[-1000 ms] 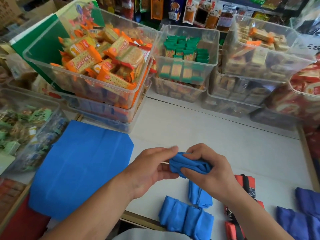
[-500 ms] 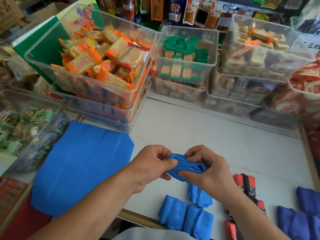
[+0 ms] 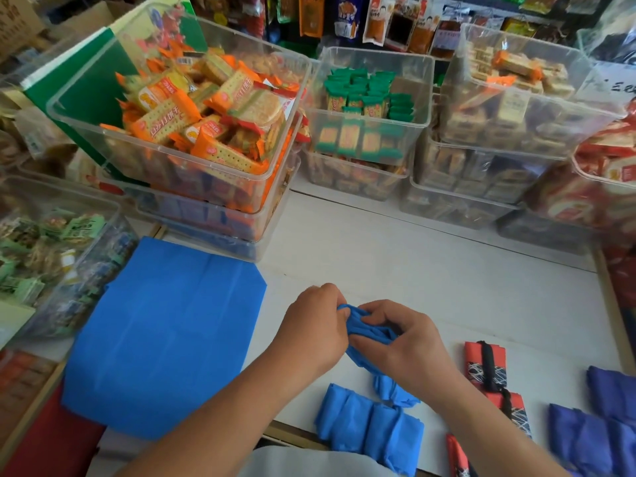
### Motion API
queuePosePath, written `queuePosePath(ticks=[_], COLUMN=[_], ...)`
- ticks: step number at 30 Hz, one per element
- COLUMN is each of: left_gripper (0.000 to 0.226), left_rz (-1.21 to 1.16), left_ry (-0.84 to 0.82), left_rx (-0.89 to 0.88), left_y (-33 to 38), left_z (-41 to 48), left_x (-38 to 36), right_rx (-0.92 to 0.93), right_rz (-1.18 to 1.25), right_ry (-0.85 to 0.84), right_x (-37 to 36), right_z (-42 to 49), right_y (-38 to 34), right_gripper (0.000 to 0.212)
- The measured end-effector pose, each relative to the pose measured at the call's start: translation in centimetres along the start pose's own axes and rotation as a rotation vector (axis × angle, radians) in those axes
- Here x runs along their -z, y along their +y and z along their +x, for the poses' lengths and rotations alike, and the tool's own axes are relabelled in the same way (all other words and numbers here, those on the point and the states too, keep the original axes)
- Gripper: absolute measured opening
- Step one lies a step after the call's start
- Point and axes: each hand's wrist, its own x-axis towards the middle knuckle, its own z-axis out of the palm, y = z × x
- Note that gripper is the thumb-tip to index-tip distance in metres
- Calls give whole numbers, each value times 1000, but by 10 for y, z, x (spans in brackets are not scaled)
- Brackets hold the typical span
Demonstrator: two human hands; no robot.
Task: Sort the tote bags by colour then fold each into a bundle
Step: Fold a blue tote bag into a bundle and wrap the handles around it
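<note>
**Scrunching a blue tote bag point(image 3: 370, 333) on a packed shop surface point(image 3: 413, 270)**

It's boxed in: clear snack bins point(image 3: 192, 132) stacked along the back and left, wooden edge strip point(image 3: 612, 304) on the right. The only open room is the bare middle stretch ahead of me. My left hand point(image 3: 316, 325) and right hand point(image 3: 409, 346) both curl round the bag, near the front edge. Flat blue bag point(image 3: 165, 332) lies left, blue bundle point(image 3: 368, 432) nearest me, red bundles point(image 3: 485, 370) and dark blue bundles point(image 3: 599, 438) right.

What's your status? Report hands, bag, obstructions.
Left hand and right hand grip blue bag, half bundled. Finished blue bundles lie just beneath. Nothing blocks the hands.
</note>
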Motion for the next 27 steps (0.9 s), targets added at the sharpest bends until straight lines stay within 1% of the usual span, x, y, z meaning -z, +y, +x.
queuePosePath(ticks=[3, 5, 7, 11, 13, 16, 18, 19, 20, 22, 24, 27], left_gripper=[9, 9, 11, 12, 12, 9, 7, 6, 6, 7, 9, 13], left_rz=[-188, -274, -323, -299, -273, -321, -357, -334, -309, -276, -227, -228], left_ry=[-57, -33, 5, 89, 103, 121, 172, 202, 220, 219, 219, 196], left_rx=[81, 77, 27, -122, -170, -124, -77, -67, -62, -49, -46, -54], left_y=[-6, -6, -5, -1, 1, 0, -4, -6, -8, -8, -6, 3], left_z=[2, 0, -2, -6, -10, -13, -12, -10, -9, -4, -2, -1], left_x=[-2, -4, -6, -10, -11, -10, -7, -5, -3, 1, 0, -5], right_rx=[35, 123, 169, 180, 174, 173, 76, 25, 14, 104, 199, 258], right_rz=[-29, -82, -108, -72, -62, -13, 79, 105, 78, -50, -138, -210], right_ry=[4, 17, 15, 9, 27, 114, 174, 191, 203, 200, 161, 94], right_x=[-1, 1, 3, 6, 7, 4, 3, 2, 2, 2, 2, 1], right_z=[-4, -3, -2, 0, 0, -2, -4, -4, -4, -3, -1, 4], right_y=[4, 5, 6, 2, 2, -2, -2, -1, 0, 3, 6, 9], right_gripper=[31, 37, 39, 36, 39, 35, 42, 46, 46, 41, 34, 36])
